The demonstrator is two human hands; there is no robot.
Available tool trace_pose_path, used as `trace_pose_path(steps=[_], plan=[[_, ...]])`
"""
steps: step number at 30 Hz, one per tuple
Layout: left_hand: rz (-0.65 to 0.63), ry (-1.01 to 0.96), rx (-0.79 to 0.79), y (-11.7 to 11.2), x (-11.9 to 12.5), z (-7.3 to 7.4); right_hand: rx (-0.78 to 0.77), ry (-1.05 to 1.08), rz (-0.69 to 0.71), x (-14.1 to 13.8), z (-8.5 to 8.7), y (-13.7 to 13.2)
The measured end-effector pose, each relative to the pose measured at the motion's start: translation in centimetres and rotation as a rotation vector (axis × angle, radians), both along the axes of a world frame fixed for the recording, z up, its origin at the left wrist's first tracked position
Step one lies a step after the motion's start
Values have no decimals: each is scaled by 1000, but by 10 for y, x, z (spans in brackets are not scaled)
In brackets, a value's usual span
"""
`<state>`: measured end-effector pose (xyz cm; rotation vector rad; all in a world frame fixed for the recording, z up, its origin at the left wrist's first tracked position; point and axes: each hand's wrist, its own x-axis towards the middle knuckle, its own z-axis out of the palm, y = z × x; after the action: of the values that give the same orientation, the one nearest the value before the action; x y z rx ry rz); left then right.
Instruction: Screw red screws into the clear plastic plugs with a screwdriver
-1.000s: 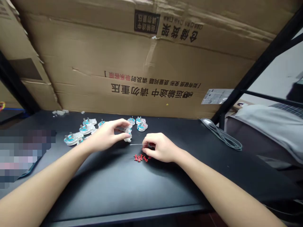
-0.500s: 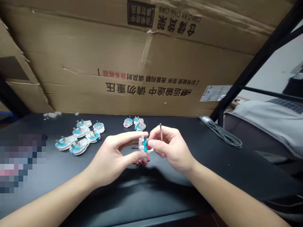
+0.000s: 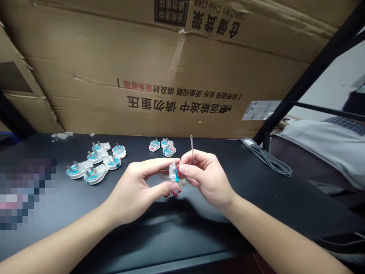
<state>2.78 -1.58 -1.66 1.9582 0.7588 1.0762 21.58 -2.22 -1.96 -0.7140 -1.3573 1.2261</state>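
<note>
My left hand (image 3: pixel 139 190) is shut on a transparent plastic plug body (image 3: pixel 172 172) with teal parts and a red piece at its right side. My right hand (image 3: pixel 207 179) pinches a thin metal screwdriver (image 3: pixel 192 150), its shaft pointing upward, and the fingers press against the plug's right side. Just below both hands lies a small heap of red screws (image 3: pixel 172 193), partly hidden by my fingers. Several finished-looking transparent plugs (image 3: pixel 97 156) with teal parts lie to the left, and a smaller group (image 3: pixel 162 146) lies behind my hands.
A black desk (image 3: pixel 222 167) runs across the view, with a large cardboard box (image 3: pixel 182 72) along its back. A grey coiled cable (image 3: pixel 266 160) lies at the right, beside a black shelf post (image 3: pixel 309 76). Small transparent plastic scraps (image 3: pixel 61 135) sit at the back left.
Both hands have moved toward the middle and raised the plug. My right hand has gone from the red screws to holding the thin screwdriver. The view has tilted slightly.
</note>
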Motion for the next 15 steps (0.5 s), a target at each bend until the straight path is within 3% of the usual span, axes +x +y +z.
trace_pose_path(steps=[9, 15], plan=[[-28, -16, -23, -2, -1, 0, 8, 22, 8, 0, -2, 0], [16, 34, 71, -1, -1, 0, 27, -57, -18, 1, -2, -1]])
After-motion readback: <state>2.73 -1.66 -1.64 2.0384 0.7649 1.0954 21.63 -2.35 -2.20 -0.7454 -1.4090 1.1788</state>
